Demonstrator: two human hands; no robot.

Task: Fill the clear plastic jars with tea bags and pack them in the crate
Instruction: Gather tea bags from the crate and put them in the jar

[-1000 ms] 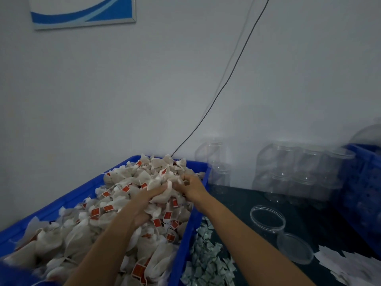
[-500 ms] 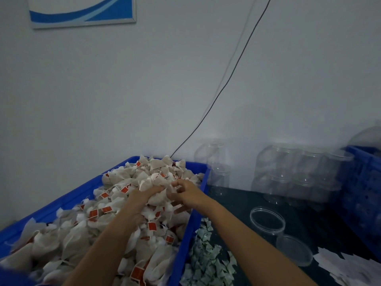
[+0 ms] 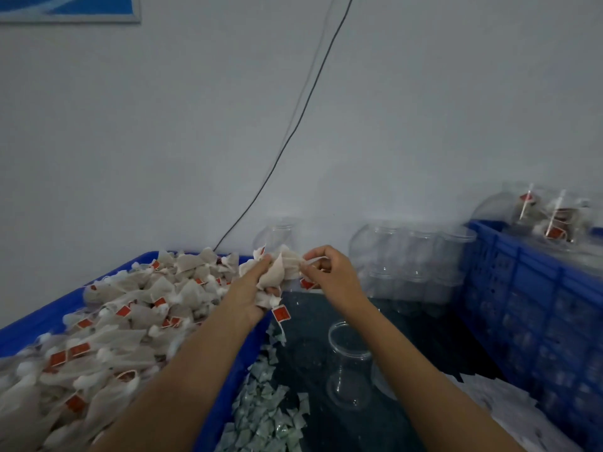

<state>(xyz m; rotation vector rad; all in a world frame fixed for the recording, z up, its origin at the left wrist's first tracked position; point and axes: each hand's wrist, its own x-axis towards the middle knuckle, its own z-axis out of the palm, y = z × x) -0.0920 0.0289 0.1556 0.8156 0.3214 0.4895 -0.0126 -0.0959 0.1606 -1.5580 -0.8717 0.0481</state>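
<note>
Left hand (image 3: 249,296): clutching a bunch of tea bags (image 3: 280,269), fingers curled round it.
Right hand (image 3: 329,272): pinching the bunch's 3 o'clock edge.
Open jar (image 3: 349,363): upright, 5 o'clock below the hands.
Crate (image 3: 535,308): 3 o'clock.

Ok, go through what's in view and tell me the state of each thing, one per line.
left hand: gripping a bunch of tea bags
right hand: pinching one of those bags
open jar: upright, lidless, empty
blue bin: heaped with tea bags
crate: holds filled jars
</note>
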